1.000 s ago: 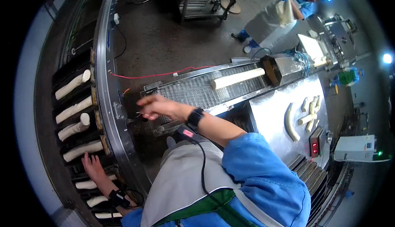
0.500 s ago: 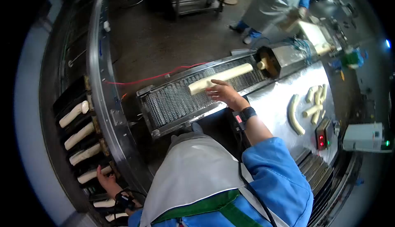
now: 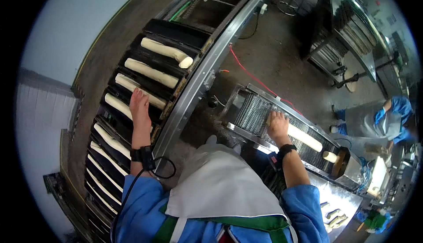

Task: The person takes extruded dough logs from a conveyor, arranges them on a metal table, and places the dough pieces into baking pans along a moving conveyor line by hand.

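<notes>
Left hand open, right hand palm-down

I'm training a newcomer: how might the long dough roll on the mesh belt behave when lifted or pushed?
The dough roll may sag when lifted, as a similar piece in the trays curves. Its rounded sides suggest it could roll.

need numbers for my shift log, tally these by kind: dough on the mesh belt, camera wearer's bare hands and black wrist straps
Long dough roll: 1
Short dough piece: 1
Bare hands, left and right: 2
Black wrist straps: 2
Total: 6
</notes>
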{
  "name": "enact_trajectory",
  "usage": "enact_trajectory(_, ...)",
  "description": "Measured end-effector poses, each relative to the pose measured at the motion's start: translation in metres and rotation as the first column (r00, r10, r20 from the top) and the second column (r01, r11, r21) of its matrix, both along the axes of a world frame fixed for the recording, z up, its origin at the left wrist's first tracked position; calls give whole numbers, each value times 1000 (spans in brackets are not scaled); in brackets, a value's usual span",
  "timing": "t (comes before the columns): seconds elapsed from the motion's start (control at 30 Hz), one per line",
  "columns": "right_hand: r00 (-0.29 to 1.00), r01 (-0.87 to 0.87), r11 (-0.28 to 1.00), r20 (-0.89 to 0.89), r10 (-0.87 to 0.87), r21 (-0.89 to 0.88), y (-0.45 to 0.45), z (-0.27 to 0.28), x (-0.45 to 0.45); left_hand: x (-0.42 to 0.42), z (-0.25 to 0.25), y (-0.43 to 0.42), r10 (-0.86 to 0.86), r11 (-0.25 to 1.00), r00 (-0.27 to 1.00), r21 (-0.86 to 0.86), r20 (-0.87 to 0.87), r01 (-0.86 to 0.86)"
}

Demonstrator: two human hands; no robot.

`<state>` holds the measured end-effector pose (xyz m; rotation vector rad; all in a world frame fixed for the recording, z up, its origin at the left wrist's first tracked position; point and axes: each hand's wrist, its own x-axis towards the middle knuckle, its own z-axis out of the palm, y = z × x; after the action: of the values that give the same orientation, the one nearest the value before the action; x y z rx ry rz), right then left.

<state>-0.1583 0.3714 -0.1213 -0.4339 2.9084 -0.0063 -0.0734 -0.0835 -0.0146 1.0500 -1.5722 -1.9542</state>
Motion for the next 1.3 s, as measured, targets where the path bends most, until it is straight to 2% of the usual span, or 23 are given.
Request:
enact_trajectory(0.07, 996, -24, 998, -79, 29, 57, -2, -6, -4, -12, -2, -4, 34, 999, 999, 3, 7, -34)
enact_trajectory(0.13, 993, 6, 989, 113, -23, 149, -15, 22, -9, -24, -7, -16, 11, 996, 999, 87, -30, -9)
enact_trajectory(0.2, 993, 6, 992, 114, -21, 130, -27, 34, -22, -41, -23, -33, -4, 994, 997, 113, -74, 13)
enact_trajectory(0.27, 902, 327, 939, 332, -275, -110, -41, 59, -45, -63, -33, -50, -42, 993, 996, 105, -72, 50)
enact_trajectory(0.3, 963, 217, 928, 222, -153, -302, -29, 55, -57, -73, -23, -49, -54, 996, 998, 71, -41, 57)
enact_trajectory(0.33, 985, 168, 846, 128, -119, -505, -37, 86, -68, -84, -26, -58, -56, 995, 998, 75, -42, 59)
enact_trajectory(0.4, 947, 299, 698, 293, -133, -650, -47, 151, -93, -108, -33, -73, -33, 980, 994, 192, -104, 53)
enact_trajectory(0.5, 939, 342, 268, 320, -124, -901, -73, 223, -112, -139, -59, -98, -28, 983, 993, 175, -113, 48)
enact_trajectory(0.53, 932, 359, 154, 346, -107, -920, -80, 234, -118, -150, -64, -105, -9, 982, 993, 187, -114, 30)
enact_trajectory(0.63, 938, 346, 20, 346, 11, -938, -129, 259, -130, -182, -81, -125, 10, 991, 1000, 134, -16, -8)
enact_trajectory(0.7, 886, 398, -198, 318, 338, -896, -160, 260, -131, -195, -80, -132, 14, 999, 985, 47, 174, -22)
enact_trajectory(0.73, 832, 465, -214, 342, 437, -859, -166, 258, -131, -198, -103, -145, 6, 999, 985, 49, 174, -15)
enact_trajectory(0.77, 800, 493, -197, 353, 486, -847, -170, 255, -128, -199, -144, -171, -90, 964, 950, -212, 298, 158)
enact_trajectory(0.8, 766, 524, -182, 366, 528, -832, -171, 250, -125, -196, -157, -190, -203, 832, 891, -408, 407, 376)
enact_trajectory(0.83, 742, 536, -149, 379, 553, -831, -167, 241, -126, -194, -170, -208, -230, 591, 818, -592, 528, 548)
enact_trajectory(0.87, 720, 546, -117, 394, 572, -829, -159, 228, -126, -192, -182, -226, -193, 318, 780, -714, 595, 624)
enact_trajectory(0.93, 697, 580, 9, 502, 513, -815, -145, 209, -120, -180, -161, -214, -306, 45, 780, -810, 546, 585)
enact_trajectory(0.97, 687, 607, 37, 548, 477, -794, -133, 194, -117, -182, -170, -216, -357, 14, 740, -789, 570, 614)
enact_trajectory(1.03, 656, 678, 90, 655, 374, -730, -107, 156, -106, -178, -195, -236, -375, 154, 713, -719, 592, 678)
enact_trajectory(1.07, 631, 721, 98, 708, 316, -686, -91, 138, -99, -189, -211, -246, -323, 319, 757, -688, 567, 652)
enact_trajectory(1.13, 613, 764, 83, 760, 215, -639, -68, 110, -77, -212, -220, -262, -52, 685, 893, -635, 448, 358)
enact_trajectory(1.2, 551, 835, -8, 834, 44, -551, -43, 80, -47, -231, -213, -264, 179, 745, 948, -666, 264, 45)
enact_trajectory(1.3, 478, 867, -72, 864, -159, -493, -21, 58, -7, -241, -164, -206, 242, 869, 912, -491, 331, -52)
